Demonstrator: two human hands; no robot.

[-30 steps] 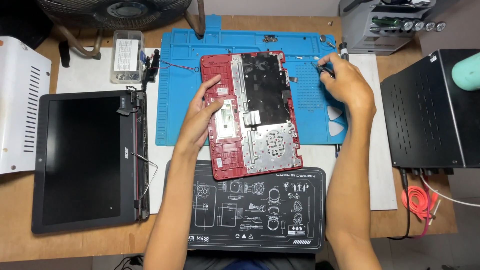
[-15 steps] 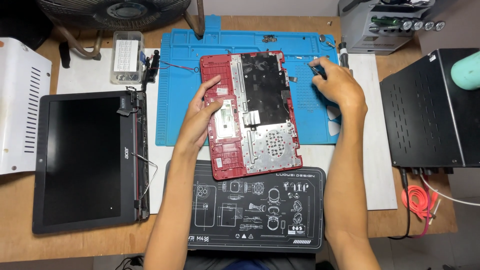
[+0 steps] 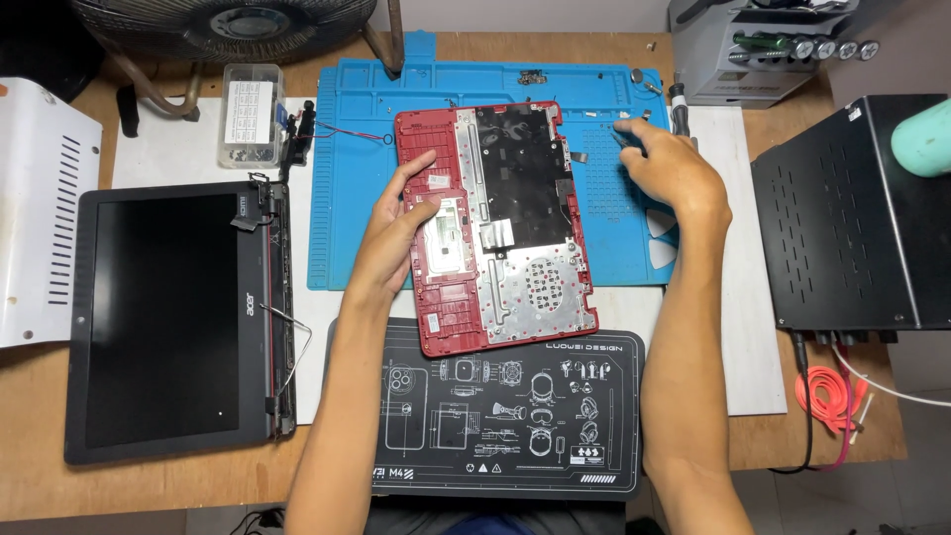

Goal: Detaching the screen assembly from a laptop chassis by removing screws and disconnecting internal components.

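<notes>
A red laptop bottom chassis (image 3: pixel 515 198) with its black keyboard back and metal plate facing up lies tilted across a blue work mat (image 3: pixel 347 218) and a black printed mat (image 3: pixel 515 416). My left hand (image 3: pixel 396 223) rests on the chassis's left side, fingers spread on the red plastic and gripping nothing. My right hand (image 3: pixel 674 173) sits on the blue mat just right of the chassis. Its fingers are pinched around a small dark tool (image 3: pixel 624 139) whose tip points at tiny loose screws.
A detached laptop screen (image 3: pixel 168 317) lies at the left beside a white panel (image 3: pixel 40 218). A clear parts box (image 3: pixel 248 114) and a fan (image 3: pixel 218 25) stand at the back. A black metal box (image 3: pixel 852 218), a tool rack (image 3: pixel 753 50) and red cables (image 3: pixel 827 396) fill the right.
My right hand has shifted slightly left and down over the blue mat, still holding the tool. My left hand and the chassis have stayed put.
</notes>
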